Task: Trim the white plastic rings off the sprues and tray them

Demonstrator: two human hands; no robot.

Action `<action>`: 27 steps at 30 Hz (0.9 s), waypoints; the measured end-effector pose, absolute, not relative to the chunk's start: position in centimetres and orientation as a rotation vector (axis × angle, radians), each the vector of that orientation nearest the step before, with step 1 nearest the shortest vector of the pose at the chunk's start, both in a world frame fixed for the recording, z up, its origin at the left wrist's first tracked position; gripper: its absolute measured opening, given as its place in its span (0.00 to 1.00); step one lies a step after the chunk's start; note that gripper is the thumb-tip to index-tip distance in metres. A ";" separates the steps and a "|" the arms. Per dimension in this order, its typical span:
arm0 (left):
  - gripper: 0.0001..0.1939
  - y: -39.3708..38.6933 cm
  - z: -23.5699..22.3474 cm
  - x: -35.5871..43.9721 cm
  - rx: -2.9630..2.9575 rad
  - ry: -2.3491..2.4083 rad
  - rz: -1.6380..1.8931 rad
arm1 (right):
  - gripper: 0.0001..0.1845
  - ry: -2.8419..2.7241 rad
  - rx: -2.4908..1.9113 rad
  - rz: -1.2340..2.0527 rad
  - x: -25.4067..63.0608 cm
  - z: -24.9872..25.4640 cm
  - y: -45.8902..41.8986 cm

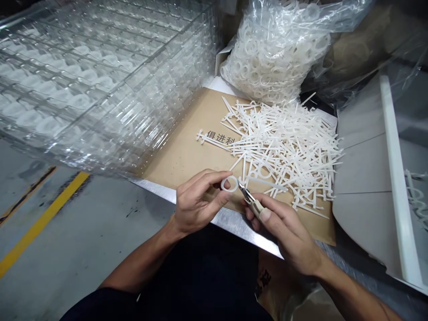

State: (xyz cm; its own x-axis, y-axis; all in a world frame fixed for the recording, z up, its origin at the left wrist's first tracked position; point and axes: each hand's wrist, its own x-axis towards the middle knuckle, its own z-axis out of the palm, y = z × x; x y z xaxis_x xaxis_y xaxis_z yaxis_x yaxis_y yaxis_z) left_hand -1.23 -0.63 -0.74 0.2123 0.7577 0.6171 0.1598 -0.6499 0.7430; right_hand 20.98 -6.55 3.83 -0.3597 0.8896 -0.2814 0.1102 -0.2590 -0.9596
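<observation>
Between the fingers (pixel 211 179) sits a milky-white ring (pixel 230 190).

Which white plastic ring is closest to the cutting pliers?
The ring pinched in your left hand, right by the tips of the cutting pliers; others, like those filling the clear plastic bag, are farther off.

My milky white, round plastic ring (pixel 229 191) matches the big heap of thin white plastic sticks (pixel 287 138). My metal cutter with cream handles (pixel 248 196) is silver at the tip. The flat brown paper sheet (pixel 175 142) has black letters on it. My cloth sleeve (pixel 96 306) is very dark blue. A straight, bright yellow stripe (pixel 47 224) crosses the grey floor (pixel 113 223).
</observation>
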 end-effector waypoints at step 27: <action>0.20 -0.7 -0.5 -1.2 1.983 0.898 1.418 | 0.23 -1.430 -1.311 1.655 20.8 3.3 -6.9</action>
State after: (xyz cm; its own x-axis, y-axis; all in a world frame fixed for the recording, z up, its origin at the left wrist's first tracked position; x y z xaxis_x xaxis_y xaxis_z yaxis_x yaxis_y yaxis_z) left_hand -1.18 -0.73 -0.54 0.2258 0.7719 0.5943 0.2074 -0.6342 0.7448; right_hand 20.80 -6.90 3.29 -0.3467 0.8894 -0.2978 0.1658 -0.2544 -0.9528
